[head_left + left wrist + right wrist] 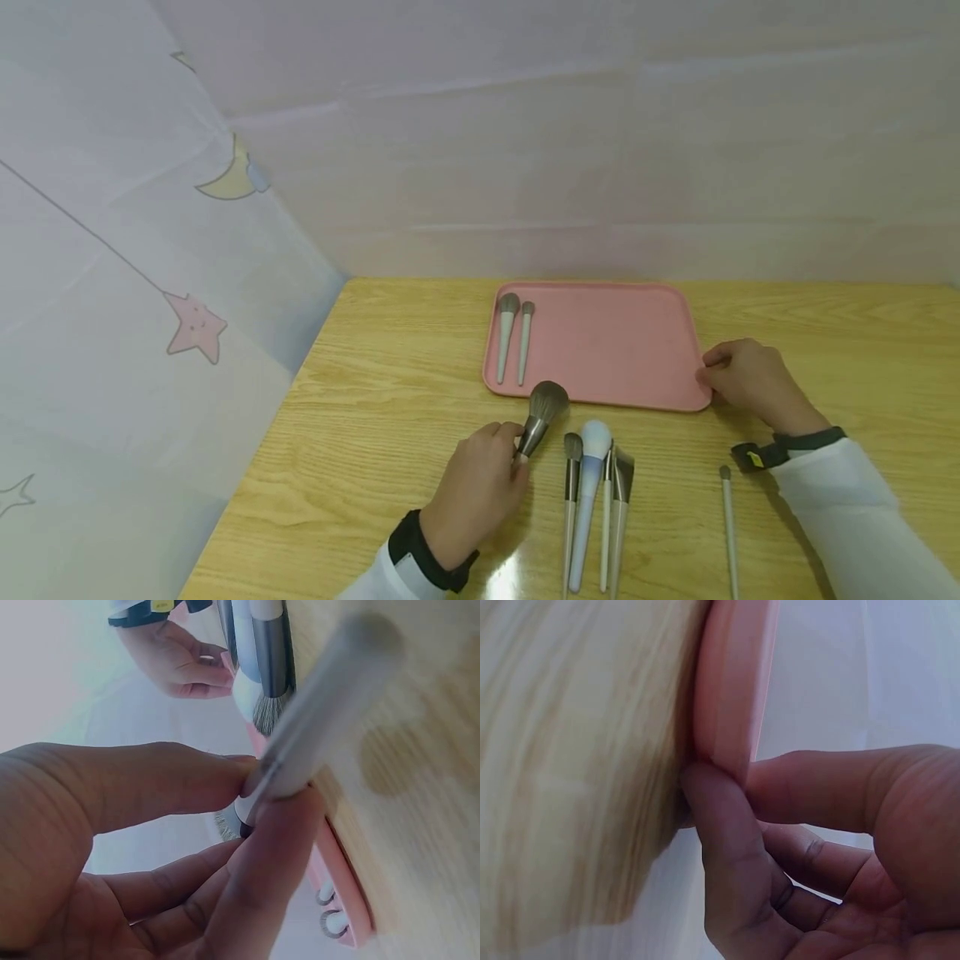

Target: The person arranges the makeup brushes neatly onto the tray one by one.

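My left hand (480,487) pinches the pale handle of a large makeup brush (547,406) between thumb and index finger. Its dark, fluffy head points up and away, near the front edge of a pink tray (600,346). In the left wrist view, the handle (330,705) of this brush rises blurred toward the camera. My right hand (753,379) is at the tray's right side, thumb and index finger pinching the rim (731,690). Two makeup brushes, a wider one (505,342) and a slim one (525,346), lie side by side at the tray's left end.
In front of the tray, several makeup brushes lie together on the wooden table (360,400), among them a white-headed one (591,492) and an angled flat one (621,508). A thin brush (729,533) lies apart by the right forearm. Pale patterned cloth (525,167) hangs behind.
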### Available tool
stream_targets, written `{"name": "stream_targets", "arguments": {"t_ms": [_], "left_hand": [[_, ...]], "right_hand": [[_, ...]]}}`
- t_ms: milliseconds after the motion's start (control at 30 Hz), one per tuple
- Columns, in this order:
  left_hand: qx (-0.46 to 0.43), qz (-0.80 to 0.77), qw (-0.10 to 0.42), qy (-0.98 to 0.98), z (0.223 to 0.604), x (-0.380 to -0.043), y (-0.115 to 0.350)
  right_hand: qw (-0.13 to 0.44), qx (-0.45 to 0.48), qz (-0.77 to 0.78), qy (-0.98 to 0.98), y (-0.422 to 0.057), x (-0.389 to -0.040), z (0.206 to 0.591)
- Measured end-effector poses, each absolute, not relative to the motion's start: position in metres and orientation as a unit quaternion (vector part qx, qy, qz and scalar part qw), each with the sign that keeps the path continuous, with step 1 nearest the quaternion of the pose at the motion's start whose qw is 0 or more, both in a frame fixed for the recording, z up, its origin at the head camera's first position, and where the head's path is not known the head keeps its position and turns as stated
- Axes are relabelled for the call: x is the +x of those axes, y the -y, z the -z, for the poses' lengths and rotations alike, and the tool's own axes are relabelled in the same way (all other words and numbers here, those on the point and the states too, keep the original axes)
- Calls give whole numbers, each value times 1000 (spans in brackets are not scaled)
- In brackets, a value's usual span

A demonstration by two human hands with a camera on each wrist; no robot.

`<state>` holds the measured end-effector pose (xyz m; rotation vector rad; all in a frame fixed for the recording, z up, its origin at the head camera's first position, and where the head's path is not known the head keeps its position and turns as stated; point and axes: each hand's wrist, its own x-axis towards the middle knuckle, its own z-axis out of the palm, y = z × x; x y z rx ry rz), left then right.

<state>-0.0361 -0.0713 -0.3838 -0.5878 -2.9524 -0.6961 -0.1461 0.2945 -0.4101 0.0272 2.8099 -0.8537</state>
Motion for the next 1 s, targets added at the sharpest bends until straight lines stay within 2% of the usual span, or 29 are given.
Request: {"name": "stream_targets", "arguments": {"t_ms": [433, 767, 1000], "left_hand": [[-198, 245, 12, 949, 383, -70, 60], [-198, 239, 23, 950, 388, -104, 55], [-179, 263, -1, 948, 385, -131, 48]], "right_hand": [[102, 10, 284, -953, -297, -146, 412], [108, 15, 293, -950, -296, -146, 414], [112, 20, 296, -948, -295, -146, 415]]}}
